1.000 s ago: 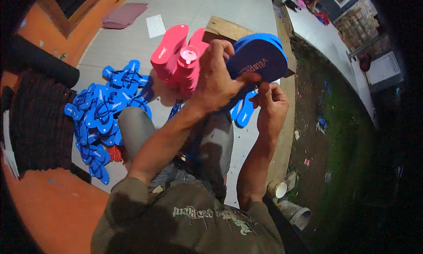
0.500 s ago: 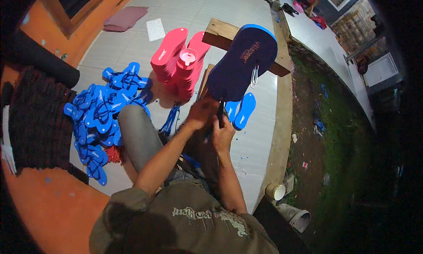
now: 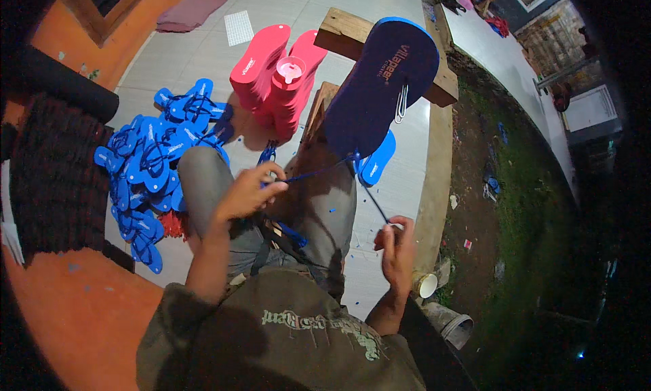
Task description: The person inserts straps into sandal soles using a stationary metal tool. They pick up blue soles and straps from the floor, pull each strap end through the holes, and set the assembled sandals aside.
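A dark blue sandal sole (image 3: 380,92) with a lighter blue rim leans upright against a wooden block (image 3: 352,35), with a metal wire loop (image 3: 401,103) hanging from its middle. A blue strap (image 3: 312,172) runs from the sole's lower end toward my left hand (image 3: 247,191), which pinches it above my knee. My right hand (image 3: 399,245) grips a thin dark tool or cord (image 3: 374,200) that reaches up to the same end of the sole. Both hands are pulled apart, left and right of my lap.
A pile of blue finished sandals (image 3: 152,167) lies on the tiled floor at left. Stacked pink soles (image 3: 278,79) with a small pink cup stand behind. Another blue sole (image 3: 376,160) lies under the held one. A concrete edge (image 3: 434,187) borders grass at right, with a cup (image 3: 426,284).
Both hands came down from the raised sole to my lap. The sole now leans on the block, and my hands have spread apart, drawing the strap and the thin tool out.
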`<state>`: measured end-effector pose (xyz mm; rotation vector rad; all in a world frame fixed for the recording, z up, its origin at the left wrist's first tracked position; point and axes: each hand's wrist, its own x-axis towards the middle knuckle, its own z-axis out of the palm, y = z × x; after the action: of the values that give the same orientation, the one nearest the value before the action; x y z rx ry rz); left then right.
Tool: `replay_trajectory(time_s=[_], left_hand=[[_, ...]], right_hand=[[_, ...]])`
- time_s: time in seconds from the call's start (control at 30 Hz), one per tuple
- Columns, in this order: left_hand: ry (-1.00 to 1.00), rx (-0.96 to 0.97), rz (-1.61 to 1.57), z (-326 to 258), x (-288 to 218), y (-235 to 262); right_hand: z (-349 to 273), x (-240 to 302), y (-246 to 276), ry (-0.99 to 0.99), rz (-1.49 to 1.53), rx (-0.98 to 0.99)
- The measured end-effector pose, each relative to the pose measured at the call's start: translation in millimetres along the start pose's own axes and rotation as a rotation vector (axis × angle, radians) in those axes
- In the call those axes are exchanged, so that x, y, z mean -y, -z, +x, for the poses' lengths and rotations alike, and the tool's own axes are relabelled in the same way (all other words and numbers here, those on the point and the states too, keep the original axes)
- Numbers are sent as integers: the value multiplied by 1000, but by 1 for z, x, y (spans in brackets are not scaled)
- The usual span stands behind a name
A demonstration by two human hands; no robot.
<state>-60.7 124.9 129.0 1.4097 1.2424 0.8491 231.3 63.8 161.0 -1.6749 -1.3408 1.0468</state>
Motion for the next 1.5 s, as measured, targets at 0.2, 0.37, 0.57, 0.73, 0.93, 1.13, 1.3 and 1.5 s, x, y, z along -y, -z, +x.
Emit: replay_trajectory(time_s=[0.2,0.37,0.57,0.73,0.93,1.13,1.3,1.5], left_hand=[[-179,-300,-911,44,-20,13],[-335,-383,-724,104,-75,-5],[-808,-783,121,133,-142,-31],[-787,-776,-92,147,-143,-39],[-863,-706,148,135,-157,-39],[-824,-538,219,141,-173,-28],[-792,-536,192,139,-172,-30],[-653,-425,17,126,-173,-36]], right_hand=[[27,10,-13,250,445,-347],[64,38,-23,268,1135,-246],[90,81,-38,287,539,-239],[133,104,-40,633,-269,-318],[109,91,-41,588,575,73],[114,84,-47,631,700,201],[123,74,-51,535,777,228],[135,44,-85,508,405,128]])
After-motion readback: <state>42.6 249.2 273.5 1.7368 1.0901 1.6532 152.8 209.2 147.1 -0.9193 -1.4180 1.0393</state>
